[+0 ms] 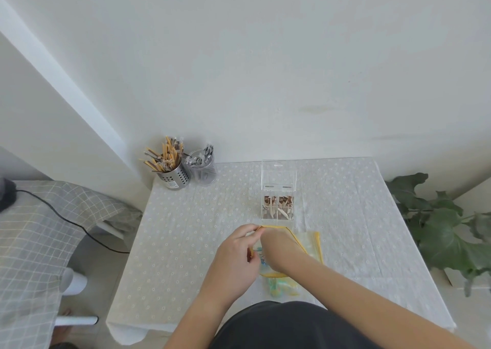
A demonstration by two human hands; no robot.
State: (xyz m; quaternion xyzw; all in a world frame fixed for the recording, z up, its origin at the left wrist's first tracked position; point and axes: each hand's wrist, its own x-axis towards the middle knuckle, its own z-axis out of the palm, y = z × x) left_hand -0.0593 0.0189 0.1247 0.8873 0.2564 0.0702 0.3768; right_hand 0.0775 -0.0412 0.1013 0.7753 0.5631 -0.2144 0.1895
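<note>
Pouch: my pouch (313,245), clear with a yellow edge, lies on the table (186,229) just in front of me
Left hand: my left hand (236,255) pinches the yellow rim between thumb and forefinger, other fingers curled beside the edge
Right hand: my right hand (279,247) sits in the pouch's mouth, the rim crossing my wrist; its fingers are hidden, so I cannot tell how they lie
Box: the clear box (278,205), lid up, stands just beyond the pouch, with brown and pale bits in its compartments
Far corner: the metal holder (174,174) of sticks stands beside the clear cup (203,172)
</note>
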